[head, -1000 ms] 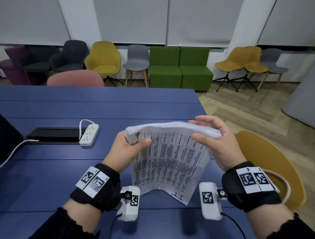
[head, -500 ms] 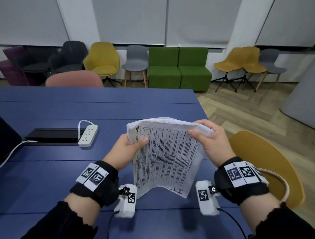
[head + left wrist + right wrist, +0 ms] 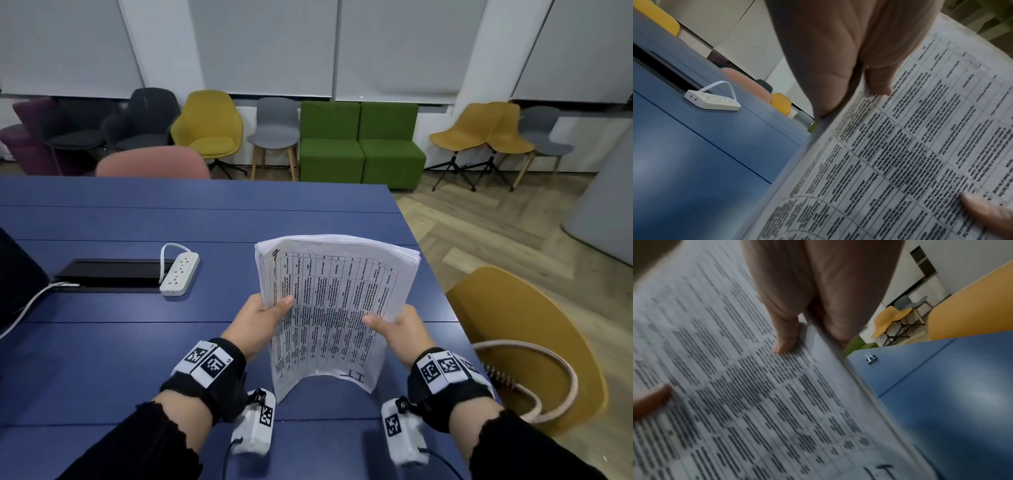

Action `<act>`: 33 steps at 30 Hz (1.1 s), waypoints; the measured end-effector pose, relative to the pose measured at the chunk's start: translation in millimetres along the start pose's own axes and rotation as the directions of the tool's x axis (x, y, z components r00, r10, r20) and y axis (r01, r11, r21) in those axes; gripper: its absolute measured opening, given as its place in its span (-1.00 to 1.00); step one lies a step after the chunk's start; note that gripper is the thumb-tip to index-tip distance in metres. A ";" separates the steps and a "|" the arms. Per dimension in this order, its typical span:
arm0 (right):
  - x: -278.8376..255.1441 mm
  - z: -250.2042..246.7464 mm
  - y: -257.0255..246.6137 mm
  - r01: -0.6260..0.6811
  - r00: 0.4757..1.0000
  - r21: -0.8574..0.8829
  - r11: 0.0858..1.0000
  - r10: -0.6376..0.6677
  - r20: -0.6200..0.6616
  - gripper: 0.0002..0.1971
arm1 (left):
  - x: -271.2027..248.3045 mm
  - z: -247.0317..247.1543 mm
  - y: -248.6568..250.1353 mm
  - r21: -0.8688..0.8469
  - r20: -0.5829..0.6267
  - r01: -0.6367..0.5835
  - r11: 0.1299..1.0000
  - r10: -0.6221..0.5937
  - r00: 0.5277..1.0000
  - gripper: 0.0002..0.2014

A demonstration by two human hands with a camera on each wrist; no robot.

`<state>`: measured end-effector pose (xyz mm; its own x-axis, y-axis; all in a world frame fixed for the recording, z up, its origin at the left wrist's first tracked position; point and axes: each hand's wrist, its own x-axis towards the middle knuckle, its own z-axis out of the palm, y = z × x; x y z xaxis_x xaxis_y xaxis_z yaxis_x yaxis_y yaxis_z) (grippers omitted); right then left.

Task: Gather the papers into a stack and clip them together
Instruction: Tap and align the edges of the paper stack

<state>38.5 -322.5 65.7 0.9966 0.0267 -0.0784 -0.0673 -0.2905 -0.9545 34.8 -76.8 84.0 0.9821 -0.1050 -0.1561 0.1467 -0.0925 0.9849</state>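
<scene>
A thick stack of printed papers (image 3: 332, 301) stands almost upright above the blue table (image 3: 137, 342), its lower edge curling near the tabletop. My left hand (image 3: 263, 315) grips its left edge, thumb on the front sheet. My right hand (image 3: 394, 325) grips the right edge lower down, thumb on the front too. The left wrist view shows the papers (image 3: 900, 154) with my left hand (image 3: 869, 73) pinching their edge. In the right wrist view my right hand (image 3: 803, 321) pinches the papers (image 3: 735, 394), and a small binder clip (image 3: 871, 357) lies on the table beyond.
A white power strip (image 3: 180, 272) lies at the left beside a black cable slot (image 3: 109, 275). The table's right edge (image 3: 442, 291) runs close to the papers, with a yellow chair (image 3: 534, 342) beside it. A pink chair (image 3: 154, 162) stands at the far side.
The stack has been raised from bent-over to nearly upright. My right hand slid from the top edge down to the right edge; my left hand also sits lower on its side.
</scene>
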 end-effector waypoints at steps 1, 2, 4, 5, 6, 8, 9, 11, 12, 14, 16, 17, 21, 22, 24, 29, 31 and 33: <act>-0.9 -0.3 3.0 -0.018 1.000 -0.051 0.999 0.019 0.018 -0.79 | -0.5 0.4 0.0 0.000 -0.009 -0.002 1.000 0.002 1.000 -0.72; -1.4 -0.1 6.4 -0.027 0.999 -0.100 0.995 0.030 0.030 -0.78 | -0.9 0.9 0.4 0.001 -0.015 -0.009 1.000 0.009 1.000 -0.72; -3.9 -1.0 9.7 -0.028 0.999 -0.128 0.991 0.031 0.022 -0.80 | -1.2 0.5 2.3 0.001 -0.025 -0.040 0.999 0.040 0.999 -0.74; -5.7 -1.6 8.2 -0.013 1.000 -0.107 0.994 0.015 0.018 -0.85 | -1.6 -0.9 4.2 0.002 -0.033 -0.063 0.998 0.063 0.997 -0.75; -7.9 -2.4 5.3 0.017 1.000 -0.069 0.997 -0.016 0.015 -0.88 | -2.0 -3.0 7.1 -0.003 -0.043 -0.087 0.996 0.087 0.995 -0.76; -12.7 -4.1 0.9 0.072 0.997 0.015 0.997 -0.072 -0.009 -0.86 | -3.1 -7.2 10.5 -0.032 -0.061 -0.120 0.992 0.118 0.991 -0.76; -14.8 -4.8 -0.6 0.093 0.995 0.044 0.995 -0.092 -0.028 -0.85 | -3.9 -8.8 10.8 -0.046 -0.070 -0.131 0.990 0.128 0.989 -0.75; -17.6 -4.7 5.5 0.084 0.996 0.070 0.994 -0.081 -0.041 -0.81 | -4.7 -9.8 6.3 -0.069 -0.088 -0.134 0.989 0.128 0.988 -0.77; -18.8 -2.8 11.9 0.052 0.998 0.057 0.997 -0.051 -0.028 -0.80 | -5.2 -8.4 2.1 -0.069 -0.089 -0.131 0.989 0.125 0.988 -0.79; -19.4 2.1 31.4 -0.052 0.998 -0.053 0.997 0.053 0.018 -0.83 | -7.2 -2.3 -7.7 -0.019 -0.084 -0.119 0.993 0.117 0.989 -0.80; -19.0 6.3 51.0 -0.114 0.992 -0.153 0.982 0.122 0.040 -0.87 | -11.2 3.1 -12.3 0.030 -0.068 -0.111 0.993 0.113 0.991 -0.79; -18.9 8.3 55.6 -0.127 0.991 -0.161 0.979 0.134 0.028 -0.87 | -10.8 3.4 -13.1 0.038 -0.058 -0.108 0.993 0.110 0.992 -0.78; -12.6 7.4 54.9 -0.103 0.993 -0.138 0.985 0.095 -0.067 -0.89 | -6.4 -6.1 -12.5 -0.047 -0.054 -0.098 0.994 0.095 0.994 -0.71; -12.3 6.0 48.6 -0.068 0.995 -0.120 0.991 0.058 -0.085 -0.90 | -5.5 -9.4 -10.9 -0.100 -0.065 -0.096 0.990 0.089 0.994 -0.72; -12.3 -0.2 31.0 0.010 0.996 -0.098 0.995 -0.019 -0.091 -0.86 | -4.3 -18.5 -1.5 -0.211 -0.091 -0.109 0.971 0.092 0.992 -0.71; -5.1 -37.5 -3.3 0.155 0.981 -0.435 0.887 -0.192 -0.041 -0.88 | -3.0 -64.1 32.9 -0.203 -0.137 -0.248 0.947 0.224 0.965 -0.70; -3.3 -48.7 -16.5 0.200 0.973 -0.589 0.783 -0.230 0.025 -0.83 | -4.7 -76.7 36.5 -0.054 -0.054 -0.221 0.974 0.218 0.974 -0.65; -2.1 -52.5 -30.6 0.235 0.960 -0.713 0.661 -0.271 0.065 -0.79 | -5.7 -77.7 34.6 0.119 0.059 -0.174 0.977 0.168 0.984 -0.60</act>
<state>41.1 -363.9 110.2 0.9721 0.1666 0.1651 0.2241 -0.8675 -0.4442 43.5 -2.4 124.8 0.9841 -0.1774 0.0077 -0.0419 -0.1900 0.9809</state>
